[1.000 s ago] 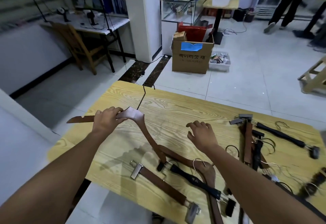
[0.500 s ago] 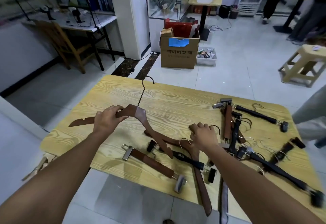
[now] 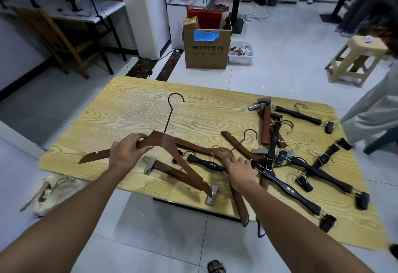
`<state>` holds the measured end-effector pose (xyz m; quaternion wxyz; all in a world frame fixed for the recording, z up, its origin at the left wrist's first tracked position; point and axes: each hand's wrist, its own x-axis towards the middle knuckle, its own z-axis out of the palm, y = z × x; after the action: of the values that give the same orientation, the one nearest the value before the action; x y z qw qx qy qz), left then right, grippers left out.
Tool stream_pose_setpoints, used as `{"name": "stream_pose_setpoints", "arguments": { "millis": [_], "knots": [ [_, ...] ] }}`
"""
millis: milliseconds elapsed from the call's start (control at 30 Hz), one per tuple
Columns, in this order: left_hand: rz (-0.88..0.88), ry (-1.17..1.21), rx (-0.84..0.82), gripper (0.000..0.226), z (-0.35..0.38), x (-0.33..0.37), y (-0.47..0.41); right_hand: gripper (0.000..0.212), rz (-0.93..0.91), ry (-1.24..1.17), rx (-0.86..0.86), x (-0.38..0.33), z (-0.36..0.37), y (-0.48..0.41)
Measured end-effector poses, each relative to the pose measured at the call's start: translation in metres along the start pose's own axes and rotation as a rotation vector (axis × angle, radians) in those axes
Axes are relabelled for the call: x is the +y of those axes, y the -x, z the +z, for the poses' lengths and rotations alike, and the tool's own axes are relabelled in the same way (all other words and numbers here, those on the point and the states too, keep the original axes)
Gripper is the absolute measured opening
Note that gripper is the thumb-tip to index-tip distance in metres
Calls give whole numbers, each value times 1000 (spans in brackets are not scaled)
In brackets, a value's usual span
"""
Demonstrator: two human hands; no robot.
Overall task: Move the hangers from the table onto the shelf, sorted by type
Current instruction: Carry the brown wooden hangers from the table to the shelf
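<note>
My left hand (image 3: 126, 151) grips a brown wooden coat hanger (image 3: 168, 143) by its left arm, lifted a little above the yellow wooden table (image 3: 133, 109), hook pointing away. My right hand (image 3: 238, 170) reaches down onto a second brown coat hanger (image 3: 219, 153) and a black clip hanger (image 3: 204, 164); its fingers curl at them, the hold is unclear. A brown clip hanger (image 3: 172, 171) lies under the lifted one. Several black and brown clip hangers (image 3: 301, 165) are piled at the right.
A person in light clothes (image 3: 374, 109) stands at the table's right edge. On the floor beyond are a cardboard box (image 3: 206, 51), a plastic bin (image 3: 240, 53) and a beige stool (image 3: 355, 59). A wooden chair (image 3: 58, 40) and desk stand at far left. A cloth bag (image 3: 53, 193) lies below the table's left corner.
My right hand has moved toward me and down onto the hangers in the middle. My left hand keeps hold of the brown coat hanger, raised slightly. The view has pulled back from the table.
</note>
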<state>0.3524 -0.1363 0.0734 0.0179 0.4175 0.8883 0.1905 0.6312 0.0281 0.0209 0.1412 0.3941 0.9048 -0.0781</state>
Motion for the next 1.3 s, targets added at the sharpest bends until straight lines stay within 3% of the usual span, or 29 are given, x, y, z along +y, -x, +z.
{"name": "stream_pose_setpoints", "arguments": {
  "millis": [500, 667, 767, 900, 1100, 1300],
  "knots": [
    [-95, 12, 37, 41, 11, 8, -9, 45, -90, 35, -62, -5, 27, -43],
    [-116, 9, 59, 41, 5, 12, -14, 46, -205, -38, 23, -1, 12, -59],
    [-131, 10, 81, 41, 2, 16, -18, 31, -259, -87, 95, 4, -14, -76],
    [-158, 27, 99, 41, 2, 19, -26, 28, -198, -147, 189, 10, -38, -109],
    [-200, 75, 110, 40, 13, 21, -37, 23, -112, -183, 156, 7, -45, -155],
    [-219, 52, 90, 40, 27, 15, -42, 46, -150, -188, 83, -9, -27, -186]
  ]
}}
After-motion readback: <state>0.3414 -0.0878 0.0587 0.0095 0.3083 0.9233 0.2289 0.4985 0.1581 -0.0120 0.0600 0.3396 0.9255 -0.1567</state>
